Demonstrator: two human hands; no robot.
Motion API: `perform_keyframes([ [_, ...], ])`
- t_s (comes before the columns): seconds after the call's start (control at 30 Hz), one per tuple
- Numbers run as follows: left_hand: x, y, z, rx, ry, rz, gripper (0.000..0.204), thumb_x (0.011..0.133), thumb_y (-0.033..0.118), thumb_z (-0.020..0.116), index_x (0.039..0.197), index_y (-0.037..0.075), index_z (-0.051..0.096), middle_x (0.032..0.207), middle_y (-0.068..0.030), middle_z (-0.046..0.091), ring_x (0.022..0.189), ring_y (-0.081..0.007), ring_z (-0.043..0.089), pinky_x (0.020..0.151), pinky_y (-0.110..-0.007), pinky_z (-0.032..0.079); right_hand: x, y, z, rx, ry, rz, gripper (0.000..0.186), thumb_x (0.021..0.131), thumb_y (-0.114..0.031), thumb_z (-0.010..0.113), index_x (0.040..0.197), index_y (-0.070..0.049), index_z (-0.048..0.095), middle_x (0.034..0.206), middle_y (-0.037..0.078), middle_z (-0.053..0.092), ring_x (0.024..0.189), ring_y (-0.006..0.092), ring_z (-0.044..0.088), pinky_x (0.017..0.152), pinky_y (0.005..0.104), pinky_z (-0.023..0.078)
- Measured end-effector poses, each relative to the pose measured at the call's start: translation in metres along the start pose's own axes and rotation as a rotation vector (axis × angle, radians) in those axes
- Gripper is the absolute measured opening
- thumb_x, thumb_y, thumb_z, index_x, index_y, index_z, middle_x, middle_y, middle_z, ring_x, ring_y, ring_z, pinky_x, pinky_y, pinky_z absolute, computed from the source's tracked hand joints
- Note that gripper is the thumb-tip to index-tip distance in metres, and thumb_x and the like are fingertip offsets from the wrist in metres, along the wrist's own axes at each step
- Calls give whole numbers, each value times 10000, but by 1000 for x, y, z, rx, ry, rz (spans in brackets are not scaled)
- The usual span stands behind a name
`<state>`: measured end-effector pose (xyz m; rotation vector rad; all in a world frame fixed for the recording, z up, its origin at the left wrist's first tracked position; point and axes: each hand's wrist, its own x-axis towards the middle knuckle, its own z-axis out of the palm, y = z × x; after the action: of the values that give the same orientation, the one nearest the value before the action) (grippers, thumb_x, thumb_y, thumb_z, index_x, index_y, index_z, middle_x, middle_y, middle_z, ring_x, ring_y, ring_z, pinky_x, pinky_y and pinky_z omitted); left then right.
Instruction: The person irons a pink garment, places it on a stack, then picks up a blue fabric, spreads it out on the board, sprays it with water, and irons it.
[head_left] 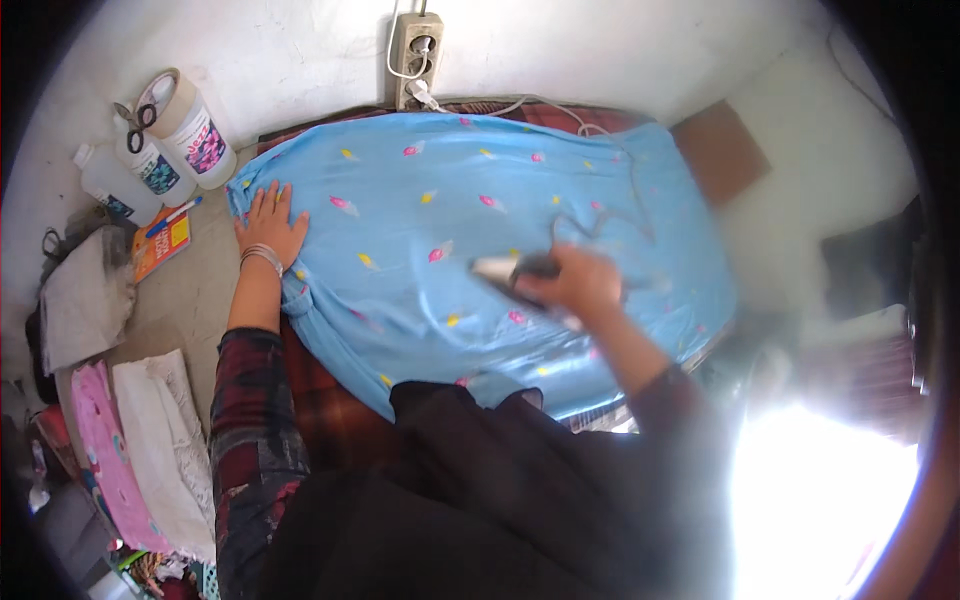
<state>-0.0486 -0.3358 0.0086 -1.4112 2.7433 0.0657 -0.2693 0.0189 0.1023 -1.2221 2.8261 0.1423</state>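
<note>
A light blue cloth (400,215) with small pink and yellow motifs is spread over a padded surface, its near edge hanging in folds. My left hand (272,228) lies on the cloth's left edge, fingers spread. Right of the middle, my right hand (583,285) is wrapped round the handle of a clothes iron (500,272) that rests on the fabric. The iron is blurred, and my hand covers its rear part. Behind it, a grey cord (640,205) loops across the cloth.
A power strip (419,60) with plugs is against the back wall. At the left stand plastic bottles (160,172), a roll (170,100) and scissors (140,122), near an orange booklet (160,245) and folded cloths (160,440). A dark plaid cover (335,385) shows under the blue cloth.
</note>
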Motion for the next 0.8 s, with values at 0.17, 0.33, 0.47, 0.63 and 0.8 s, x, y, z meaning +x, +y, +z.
perform_keyframes([
  [0.17,-33,32,-21,198,71,54,627,919,464,423,1462,178,298,1562,-12,187,1443,-221,147,1081,-669,116,79,43,-5,181,211,127,559,705,-586,675,1024,-127,657,972,129,685,941,311,651,804,420,507],
  [0.33,-159,103,7,-39,144,381,648,894,478,461,1415,103,373,1523,-75,274,1400,-287,263,1041,-701,156,30,36,-13,155,-110,-53,544,693,-587,690,997,-137,671,982,110,685,945,296,649,788,420,505],
  [0.47,-236,110,12,-42,-12,267,632,876,465,504,1394,115,408,1507,-85,306,1390,-296,282,1036,-692,182,-68,25,-13,125,-224,-358,490,682,-609,693,880,-161,660,831,69,674,838,266,662,731,411,499],
  [0.63,-297,117,13,-36,228,370,546,847,387,580,1345,191,472,1430,-61,420,1337,-254,371,1044,-644,224,-75,42,-2,147,-129,-419,456,714,-575,688,889,-155,659,829,78,680,842,283,662,727,415,499],
  [0.8,-334,135,11,-88,233,311,407,815,266,597,1212,180,571,1322,-26,521,1259,-237,462,1012,-609,306,12,92,3,213,95,-278,470,726,-559,678,960,-151,674,924,98,693,878,286,660,747,416,502],
])
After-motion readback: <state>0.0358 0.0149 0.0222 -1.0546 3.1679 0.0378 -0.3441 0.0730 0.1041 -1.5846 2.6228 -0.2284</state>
